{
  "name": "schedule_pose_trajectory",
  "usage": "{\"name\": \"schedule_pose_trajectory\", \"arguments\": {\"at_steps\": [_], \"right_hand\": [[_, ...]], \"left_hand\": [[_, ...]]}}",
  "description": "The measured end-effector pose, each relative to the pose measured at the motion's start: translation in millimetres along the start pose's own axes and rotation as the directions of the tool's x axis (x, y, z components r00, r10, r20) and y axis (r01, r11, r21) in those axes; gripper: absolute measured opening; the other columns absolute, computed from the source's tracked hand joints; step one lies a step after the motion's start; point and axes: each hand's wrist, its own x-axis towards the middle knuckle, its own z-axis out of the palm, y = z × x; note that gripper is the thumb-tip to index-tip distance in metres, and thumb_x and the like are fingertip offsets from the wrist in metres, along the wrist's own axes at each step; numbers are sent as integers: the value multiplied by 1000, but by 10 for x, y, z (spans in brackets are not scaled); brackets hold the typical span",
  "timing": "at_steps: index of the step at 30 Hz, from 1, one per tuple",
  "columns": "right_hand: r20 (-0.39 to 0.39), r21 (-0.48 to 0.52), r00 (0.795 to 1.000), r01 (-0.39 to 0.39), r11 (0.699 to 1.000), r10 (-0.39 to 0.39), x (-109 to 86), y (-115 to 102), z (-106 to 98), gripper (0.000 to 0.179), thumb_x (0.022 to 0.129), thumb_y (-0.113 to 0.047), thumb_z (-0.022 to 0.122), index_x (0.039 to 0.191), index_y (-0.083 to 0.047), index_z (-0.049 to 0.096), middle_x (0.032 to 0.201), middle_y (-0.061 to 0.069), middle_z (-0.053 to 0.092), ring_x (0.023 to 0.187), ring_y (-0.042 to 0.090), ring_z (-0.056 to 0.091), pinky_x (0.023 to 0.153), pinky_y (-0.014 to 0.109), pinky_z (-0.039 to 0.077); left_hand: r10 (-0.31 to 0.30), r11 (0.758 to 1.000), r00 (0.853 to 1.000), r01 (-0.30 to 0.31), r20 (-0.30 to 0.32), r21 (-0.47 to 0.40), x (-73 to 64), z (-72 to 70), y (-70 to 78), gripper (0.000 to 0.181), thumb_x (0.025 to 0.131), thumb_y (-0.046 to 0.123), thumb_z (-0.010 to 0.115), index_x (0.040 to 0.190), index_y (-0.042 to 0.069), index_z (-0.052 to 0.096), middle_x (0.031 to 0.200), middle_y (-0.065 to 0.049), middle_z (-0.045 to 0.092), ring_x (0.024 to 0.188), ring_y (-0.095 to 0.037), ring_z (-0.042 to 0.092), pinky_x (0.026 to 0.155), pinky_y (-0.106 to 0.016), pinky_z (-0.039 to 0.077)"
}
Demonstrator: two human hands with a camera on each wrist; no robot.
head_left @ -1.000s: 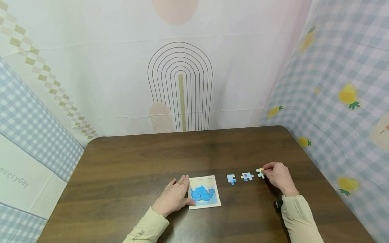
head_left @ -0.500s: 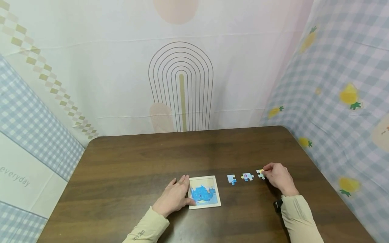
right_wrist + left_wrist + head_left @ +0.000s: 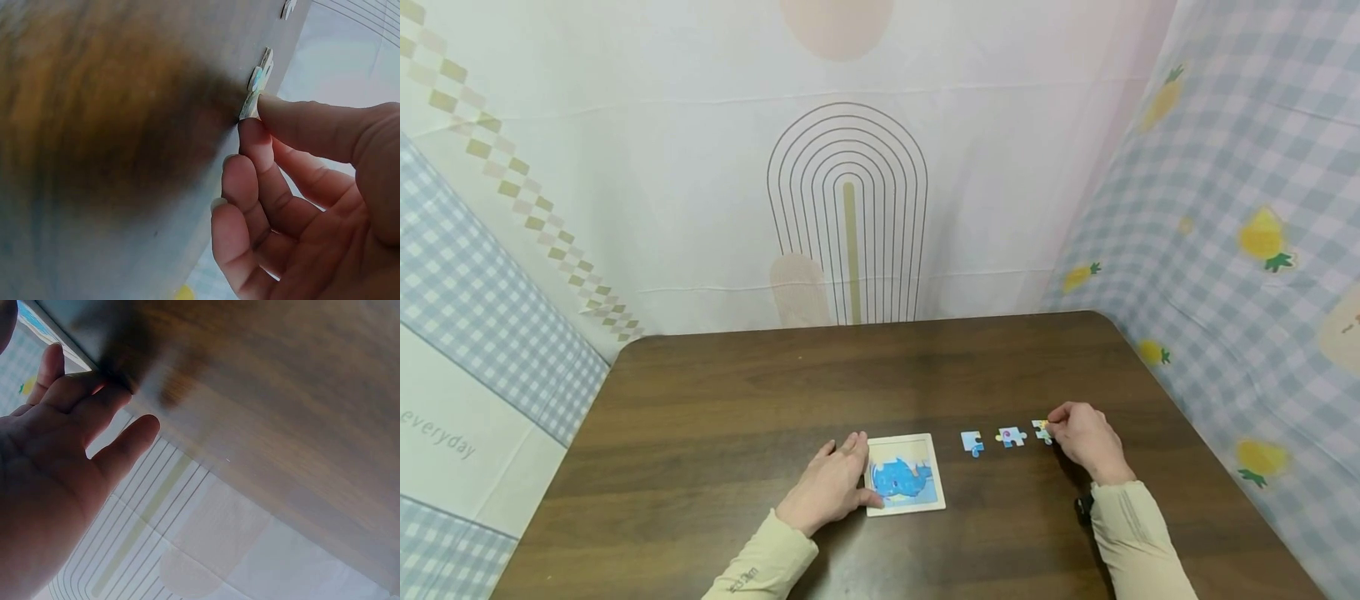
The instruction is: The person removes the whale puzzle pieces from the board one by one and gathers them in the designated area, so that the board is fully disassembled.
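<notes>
A square puzzle board [image 3: 936, 483] with a pale rim and a blue whale picture lies flat on the table. My left hand [image 3: 826, 492] rests along its left edge, fingers fairly straight and the thumb over the lower left corner. In the left wrist view, the fingers of the left hand [image 3: 56, 444] touch the board's edge [image 3: 72, 350]. To the right, my right hand [image 3: 1086, 437] pinches a puzzle piece [image 3: 1041, 428] between thumb and fingertips, low at the table surface. The right wrist view has this piece [image 3: 259, 78] seen edge-on, partly covered by the right hand [image 3: 300, 181].
Two other puzzle pieces lie in a row between board and right hand: a light blue piece [image 3: 972, 442] and one with a pink swirl [image 3: 1011, 437]. The brown wooden table [image 3: 737, 383] ends at a hanging white cloth [image 3: 700, 208] behind; a checked cloth [image 3: 1210, 250] hangs at the right.
Almost nothing differs. The puzzle piece's visible part under the right fingertips has shifted very slightly; the left hand and board keep their places.
</notes>
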Motion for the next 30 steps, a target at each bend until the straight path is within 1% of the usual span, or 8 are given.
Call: {"name": "schedule_pose_trajectory", "arguments": {"at_steps": [4, 13, 15, 18, 21, 24, 26, 30], "right_hand": [[-5, -1, 1000, 4, 1000, -4, 7, 1, 3, 14, 91, -17, 65, 97, -6, 68, 90, 9, 68, 78, 25, 62, 65, 44, 48], [-28, -9, 999, 23, 1000, -23, 15, -35, -5, 15, 90, -14, 65, 99, -3, 67, 92, 13, 68, 79, 28, 62, 66, 47, 48], [-39, -14, 999, 26, 1000, -27, 11, -41, -3, 15, 90, -14, 64, 100, -3, 67, 92, 12, 68, 77, 27, 62, 65, 46, 48], [-66, -18, 997, 37, 999, -38, -10, -55, -4, 16, 92, -15, 60, 100, -3, 67, 88, 10, 67, 71, 24, 60, 59, 42, 47], [-131, -25, 988, 78, 997, -81, -51, -103, -11, 17, 94, -16, 58, 99, -3, 67, 82, 6, 64, 64, 19, 55, 54, 35, 43], [-188, -20, 972, 140, 990, -141, -104, -214, -14, 17, 95, -18, 59, 98, -3, 67, 78, 3, 61, 61, 17, 53, 52, 32, 41], [-203, -16, 963, 179, 984, -178, -143, -319, 2, 16, 94, -19, 61, 98, -5, 68, 78, 2, 60, 63, 16, 52, 53, 32, 41], [-187, -5, 952, 248, 969, -244, -226, -573, 107, 15, 94, -22, 64, 98, -8, 68, 77, -1, 59, 65, 15, 53, 56, 32, 42]], "left_hand": [[0, 1000, 1000, 0, 3, -5, -4, -10, 9, 91, 78, 48, 76, 141, -8, 43, 146, -22, 43, 137, -31, 39, 110, -52, 31], [-1, 1000, 1000, 1, 6, 2, 0, -16, 15, 90, 78, 48, 76, 141, -8, 43, 146, -22, 43, 138, -31, 39, 111, -52, 31], [-4, 1000, 1000, 3, 8, 3, 5, -15, 13, 90, 79, 48, 76, 142, -7, 42, 147, -21, 43, 138, -30, 38, 111, -52, 30], [-3, 1000, 1000, 3, 11, 4, 6, -12, 11, 90, 79, 48, 76, 142, -7, 43, 146, -21, 43, 138, -30, 38, 111, -52, 30], [1, 1000, 1000, -1, 9, 3, 1, -16, 12, 90, 78, 48, 76, 141, -8, 43, 146, -22, 44, 138, -31, 38, 111, -52, 31], [4, 1000, 1000, -4, 5, 3, -7, -24, 17, 89, 78, 48, 76, 140, -8, 44, 145, -22, 44, 137, -31, 39, 110, -52, 31], [6, 1000, 1000, -6, 4, 3, -9, -25, 18, 89, 78, 47, 77, 140, -8, 44, 145, -22, 45, 137, -31, 39, 110, -52, 31], [9, 1000, 1000, -9, 5, 4, -14, -22, 24, 88, 78, 47, 76, 140, -8, 45, 145, -22, 45, 137, -31, 40, 110, -52, 31]]}}
